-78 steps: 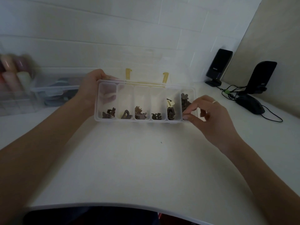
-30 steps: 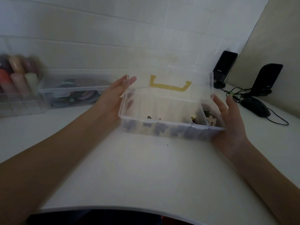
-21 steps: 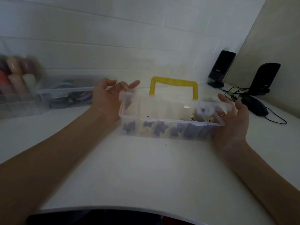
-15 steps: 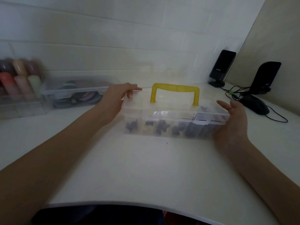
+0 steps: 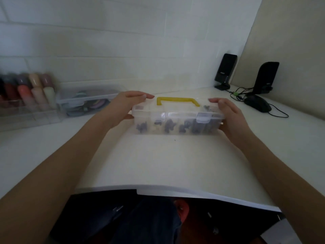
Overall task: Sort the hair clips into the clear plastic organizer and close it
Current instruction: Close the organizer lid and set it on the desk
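Observation:
The clear plastic organizer (image 5: 177,120) stands on the white desk (image 5: 158,161) with its lid down and its yellow handle (image 5: 177,100) lying flat on top. Several dark hair clips (image 5: 168,126) show through its front wall, spread over the compartments. A clear latch (image 5: 203,118) sits on the front right edge. My left hand (image 5: 123,106) holds the organizer's left end, fingers laid over the lid. At the right end, my right hand (image 5: 230,115) grips the box with fingers on the lid's corner.
A clear box of coloured bands (image 5: 88,101) and a clear rack of coloured bottles (image 5: 26,95) stand at the back left. Two black speakers (image 5: 226,71) (image 5: 266,78), a black mouse (image 5: 257,105) and cables lie at the back right. The desk's front edge is close to me.
The lid came down over the open organizer and the yellow handle folded flat. Both hands moved from the open tray to the box's two ends and now press on the lid.

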Motion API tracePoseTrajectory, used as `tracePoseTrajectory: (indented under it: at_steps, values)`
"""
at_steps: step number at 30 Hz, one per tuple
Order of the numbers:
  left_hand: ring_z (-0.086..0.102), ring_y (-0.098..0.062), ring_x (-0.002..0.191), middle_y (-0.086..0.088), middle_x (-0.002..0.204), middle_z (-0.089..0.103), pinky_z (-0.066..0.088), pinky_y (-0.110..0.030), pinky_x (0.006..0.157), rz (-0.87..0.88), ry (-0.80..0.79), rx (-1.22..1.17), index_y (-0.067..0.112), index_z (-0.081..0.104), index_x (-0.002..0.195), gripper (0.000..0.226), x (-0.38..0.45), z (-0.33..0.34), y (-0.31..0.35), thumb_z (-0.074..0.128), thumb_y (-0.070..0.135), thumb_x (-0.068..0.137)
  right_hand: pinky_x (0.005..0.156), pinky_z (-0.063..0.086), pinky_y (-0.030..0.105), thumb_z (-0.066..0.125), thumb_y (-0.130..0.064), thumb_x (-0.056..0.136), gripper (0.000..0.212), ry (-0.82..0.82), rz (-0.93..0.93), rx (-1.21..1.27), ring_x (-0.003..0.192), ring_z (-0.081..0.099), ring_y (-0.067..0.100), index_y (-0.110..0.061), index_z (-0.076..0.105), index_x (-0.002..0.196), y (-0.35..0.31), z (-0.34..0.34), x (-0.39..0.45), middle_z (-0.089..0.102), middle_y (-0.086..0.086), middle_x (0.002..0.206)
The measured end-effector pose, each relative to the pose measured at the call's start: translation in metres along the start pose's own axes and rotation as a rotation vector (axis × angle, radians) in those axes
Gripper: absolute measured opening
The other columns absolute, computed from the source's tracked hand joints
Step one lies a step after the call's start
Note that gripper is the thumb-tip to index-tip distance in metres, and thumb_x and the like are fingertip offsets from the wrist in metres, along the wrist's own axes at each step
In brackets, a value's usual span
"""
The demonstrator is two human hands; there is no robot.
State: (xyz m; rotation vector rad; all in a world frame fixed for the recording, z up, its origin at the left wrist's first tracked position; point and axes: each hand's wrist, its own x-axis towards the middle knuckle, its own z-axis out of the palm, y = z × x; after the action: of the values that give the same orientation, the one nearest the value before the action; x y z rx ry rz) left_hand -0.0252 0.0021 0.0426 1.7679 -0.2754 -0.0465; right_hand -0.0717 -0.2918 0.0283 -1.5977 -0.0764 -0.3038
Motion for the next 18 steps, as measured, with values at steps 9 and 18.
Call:
tracePoseTrajectory:
  at_steps: [9,18]
  values:
    - [0.034,-0.013,0.133,-0.001,0.14,0.037,0.025,-0.023,0.106,0.136,0.042,0.514,0.034,0.045,0.133,0.101,-0.029,0.003,-0.009,0.06,0.075,0.043,0.07,0.05,0.011,0.075,-0.017,0.075,0.049,0.032,-0.147,-0.275,0.082,0.06,-0.013,-0.021,0.048,0.116,0.006,0.013,-0.032,0.058,-0.019,0.103]
    - [0.061,-0.014,0.087,0.014,0.111,0.054,0.053,-0.031,0.076,0.18,0.222,0.247,0.045,0.046,0.11,0.082,-0.039,0.021,-0.026,0.087,0.051,0.039,0.064,0.047,0.006,0.078,-0.011,0.072,0.055,0.073,-0.197,-0.323,0.075,0.057,-0.013,-0.015,0.045,0.116,0.009,0.016,-0.039,0.055,-0.018,0.103]
